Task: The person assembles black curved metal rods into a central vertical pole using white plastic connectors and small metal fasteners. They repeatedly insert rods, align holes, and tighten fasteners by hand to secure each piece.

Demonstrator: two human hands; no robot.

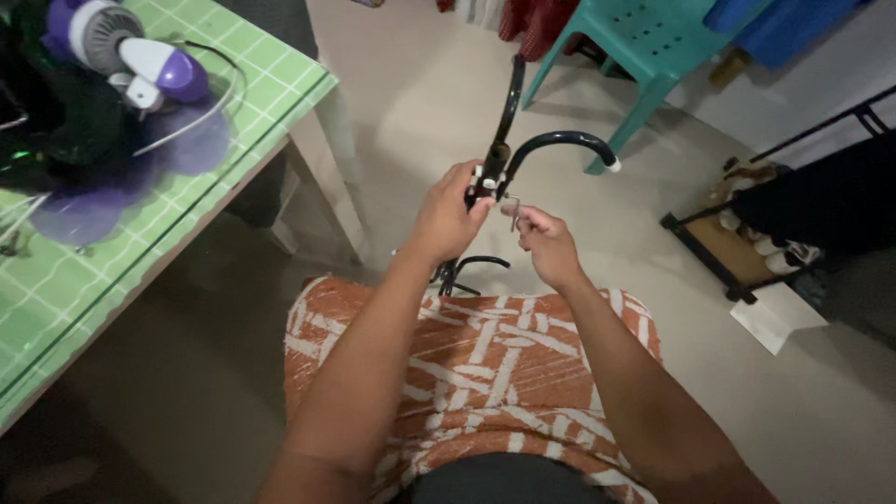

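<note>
A: Nearest, what has the right hand [546, 241] got?

B: A small bent metal key [514, 211], pinched between thumb and fingertips, its long leg hanging down.

A: And where's the joint?

B: Just left of it, touching. The left hand [450, 217] is closed around the black curved frame [560, 142] at its white clamp [487, 177]; the tubes run up and away beyond both hands.

A black curved metal frame [523, 149] stands upright above the lap, one slim bar rising straight, another arching right to a white-capped tip; white fittings sit at its joint, where a small silvery hex key [513, 211] meets it
</note>
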